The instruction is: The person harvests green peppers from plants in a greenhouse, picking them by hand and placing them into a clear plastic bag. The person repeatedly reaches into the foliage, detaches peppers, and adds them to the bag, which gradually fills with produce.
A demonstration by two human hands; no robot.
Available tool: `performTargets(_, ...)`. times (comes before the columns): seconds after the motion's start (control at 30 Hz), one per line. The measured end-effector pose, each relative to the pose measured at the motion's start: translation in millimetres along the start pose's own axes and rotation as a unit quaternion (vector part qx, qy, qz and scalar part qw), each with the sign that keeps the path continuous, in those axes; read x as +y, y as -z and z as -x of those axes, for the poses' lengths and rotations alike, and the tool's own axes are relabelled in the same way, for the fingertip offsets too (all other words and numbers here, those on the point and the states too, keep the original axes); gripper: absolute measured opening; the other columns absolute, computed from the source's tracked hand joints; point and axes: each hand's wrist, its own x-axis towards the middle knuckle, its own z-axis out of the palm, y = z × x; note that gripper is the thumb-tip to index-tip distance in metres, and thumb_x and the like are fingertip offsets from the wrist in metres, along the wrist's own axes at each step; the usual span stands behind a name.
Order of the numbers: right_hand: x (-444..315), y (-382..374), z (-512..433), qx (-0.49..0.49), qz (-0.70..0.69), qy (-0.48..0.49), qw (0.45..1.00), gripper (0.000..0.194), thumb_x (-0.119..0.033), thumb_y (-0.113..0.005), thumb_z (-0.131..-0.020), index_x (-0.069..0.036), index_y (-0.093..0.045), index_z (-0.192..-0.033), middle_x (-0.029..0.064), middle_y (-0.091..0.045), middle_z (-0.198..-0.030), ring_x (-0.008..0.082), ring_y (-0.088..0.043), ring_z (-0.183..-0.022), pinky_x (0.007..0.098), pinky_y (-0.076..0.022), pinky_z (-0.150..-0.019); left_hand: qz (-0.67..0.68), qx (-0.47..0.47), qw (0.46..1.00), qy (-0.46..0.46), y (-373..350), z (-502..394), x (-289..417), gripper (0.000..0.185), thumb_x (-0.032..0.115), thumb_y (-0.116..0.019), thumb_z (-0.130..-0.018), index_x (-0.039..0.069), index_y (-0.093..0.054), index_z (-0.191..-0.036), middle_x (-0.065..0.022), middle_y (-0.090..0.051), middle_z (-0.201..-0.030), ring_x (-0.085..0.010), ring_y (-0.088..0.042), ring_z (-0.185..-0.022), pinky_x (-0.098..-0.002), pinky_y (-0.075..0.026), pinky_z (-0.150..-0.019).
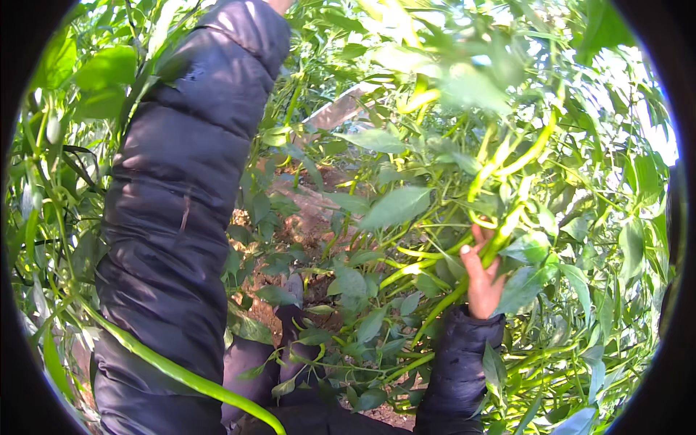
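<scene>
My right hand [483,280] is raised among the pepper plants at the right, fingers up around a long green chili pepper [507,231]; leaves and fruit partly cover it, so its grip is unclear. More long peppers [410,272] hang just left of that hand. My left arm, in a dark padded sleeve [179,217], reaches up the left side of the view. Only a sliver of skin at the wrist shows at the top edge, and the left hand itself is out of view. Across the lower part of that sleeve lies a long green pepper [185,375], near the camera.
Dense pepper foliage [592,244] surrounds both arms. Brown soil [310,217] shows between the stems in the middle. A pale, flat strip [342,109] lies behind the leaves above it. My dark-clothed legs [255,364] are at the bottom among branches.
</scene>
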Motion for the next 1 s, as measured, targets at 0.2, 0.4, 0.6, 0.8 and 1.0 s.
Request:
performTargets(0.2,9.1,-3.1,0.8,0.029,0.015,-0.019,0.999,0.028,-0.021,-0.065,-0.080,-0.003,-0.045,-0.087,0.0208,-0.042,-0.132,0.0298,-0.037,-0.129,0.0376,-0.0393,-0.095,-0.107,-0.457,0.804,0.364,67.5,58.6,-33.7,0.013,0.018,-0.056,-0.086,0.006,-0.058,-0.081,-0.0025,-0.052,-0.063,-0.0130,-0.048,-0.051,-0.0279,-0.039,-0.044)
performTargets(0.4,10.3,1.0,-0.1,0.016,-0.002,0.015,1.000,0.038,-0.013,-0.064,-0.082,-0.002,-0.039,-0.109,0.0164,-0.045,-0.120,0.0288,-0.040,-0.122,0.0397,-0.0344,-0.099,-0.365,-0.545,0.716,0.239,21.1,177.7,-149.3,0.021,0.024,-0.069,-0.078,0.004,-0.065,-0.082,0.0016,-0.053,-0.056,-0.0068,-0.042,-0.042,-0.0243,-0.033,-0.037)
performTargets(0.6,13.0,-14.3,2.2,-0.011,0.014,0.013,1.000,0.041,-0.007,-0.062,-0.083,0.000,-0.042,-0.118,0.0136,-0.050,-0.116,0.0285,-0.042,-0.120,0.0419,-0.0284,-0.102,-0.387,-0.538,0.749,-0.012,-1.9,211.1,-253.2,0.026,0.034,-0.070,-0.073,0.008,-0.070,-0.077,-0.0075,-0.062,-0.059,-0.0186,-0.056,-0.050,-0.0339,-0.047,-0.052)
performTargets(0.8,10.3,-20.3,5.3,0.007,0.028,0.004,1.000,0.027,-0.015,-0.066,-0.081,-0.003,-0.044,-0.093,0.0219,-0.043,-0.131,0.0321,-0.039,-0.126,0.0432,-0.0294,-0.101,-0.433,-0.291,0.754,-0.399,6.1,144.5,-243.2,0.018,0.020,-0.051,-0.082,0.008,-0.061,-0.073,-0.0111,-0.058,-0.064,-0.0231,-0.058,-0.058,-0.0348,-0.046,-0.052)
performTargets(1.0,9.2,-18.5,3.3,0.010,0.021,-0.007,1.000,0.054,-0.013,-0.064,-0.083,0.000,-0.039,-0.129,0.0093,-0.049,-0.109,0.0221,-0.041,-0.119,0.0320,-0.0296,-0.098,-0.376,-0.182,0.881,-0.221,57.6,76.0,-156.8,0.023,0.014,-0.047,-0.086,0.001,-0.061,-0.072,-0.0107,-0.058,-0.063,-0.0206,-0.055,-0.051,-0.0317,-0.044,-0.045)
